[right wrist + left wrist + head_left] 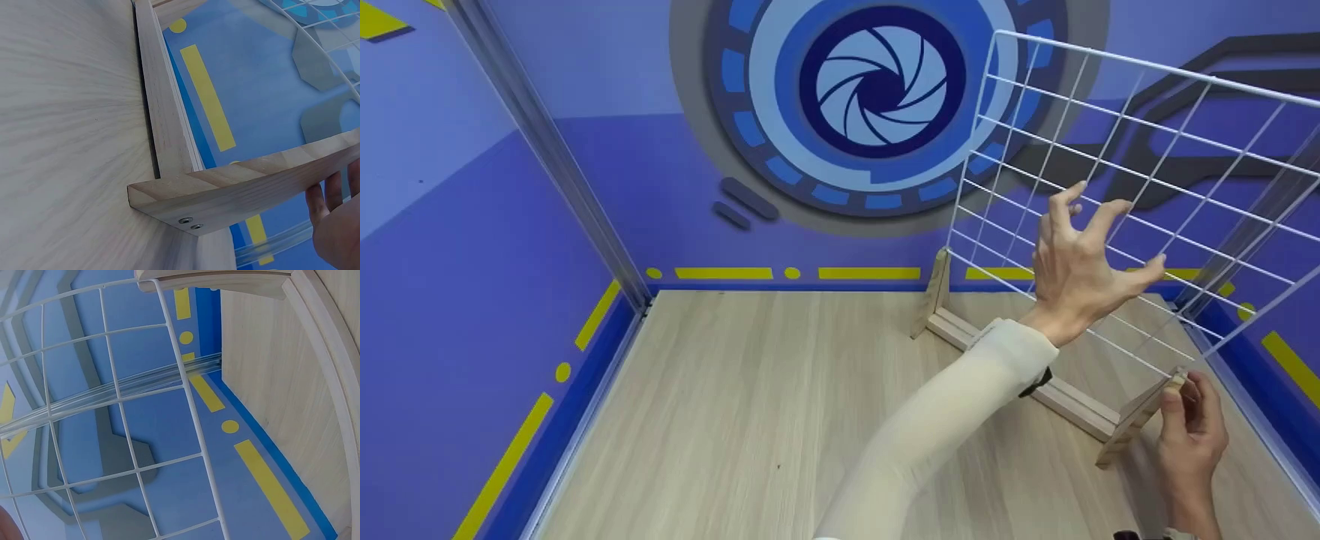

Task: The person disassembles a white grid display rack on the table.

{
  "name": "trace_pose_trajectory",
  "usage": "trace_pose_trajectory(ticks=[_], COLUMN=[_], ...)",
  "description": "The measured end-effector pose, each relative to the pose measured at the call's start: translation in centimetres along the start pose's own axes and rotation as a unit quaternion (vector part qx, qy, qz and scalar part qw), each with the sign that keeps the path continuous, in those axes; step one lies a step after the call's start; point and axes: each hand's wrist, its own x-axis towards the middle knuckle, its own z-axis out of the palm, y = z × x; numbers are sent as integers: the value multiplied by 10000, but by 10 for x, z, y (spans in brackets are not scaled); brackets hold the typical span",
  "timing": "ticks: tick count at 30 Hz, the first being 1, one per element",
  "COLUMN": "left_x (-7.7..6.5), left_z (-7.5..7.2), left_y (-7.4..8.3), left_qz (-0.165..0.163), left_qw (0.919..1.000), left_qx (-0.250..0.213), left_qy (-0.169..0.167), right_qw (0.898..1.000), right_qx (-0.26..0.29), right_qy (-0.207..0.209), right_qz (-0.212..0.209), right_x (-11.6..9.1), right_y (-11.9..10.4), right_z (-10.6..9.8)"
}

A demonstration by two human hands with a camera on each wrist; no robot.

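Observation:
A white wire grid panel (1117, 139) leans back in a wooden stand (1065, 401) on the right of the table. My left hand (1076, 262) is spread in front of the grid, its fingertips right at the wires. In the left wrist view the grid (126, 433) fills the left side, with a bit of a finger at the lower left corner. At the stand's near right end, my right hand (1192, 439) pinches the upper tip of the wooden side piece. The right wrist view shows this side piece (253, 174), two screw heads in its lower end, and my right hand (337, 225) at its upper part.
The stand rests on a light wood-grain table (720, 420). Blue printed walls (607, 172) with yellow dashes enclose the back and sides. Metal profiles (547, 150) run up the corners. The stand's far left leg (934, 292) is close to the back wall.

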Motion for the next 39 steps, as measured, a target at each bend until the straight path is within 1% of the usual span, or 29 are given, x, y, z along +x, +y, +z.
trace_pose_trajectory(ticks=[4,10,15,17,25,28,32,39], left_x=[-1,1,1,1,0,0,0,-3], left_z=[-1,-4,-6,-7,-11,-12,-15,-19], left_y=[0,-1,-2,-4,-11,-15,-20,-28], left_qz=[30,35,13,4,-46,-46,-79,-136], left_qw=[10000,9999,9999,9999,9997,9998,9997,9994], left_qx=[36,110,152,153,174,96,102,257], left_qy=[0,32,40,59,135,165,187,200], right_qw=[9999,10000,9995,9989,9971,9983,9995,9981], right_qx=[130,-7,-265,-440,-760,-583,-297,-578], right_qy=[-11,15,17,1,-14,-2,-19,-82], right_qz=[-39,62,186,161,102,81,79,181], right_x=[-2,-2,-2,-1,0,0,1,-1], right_y=[2,0,-3,-3,-4,-4,-3,-3], right_z=[1,2,2,1,0,1,2,1])
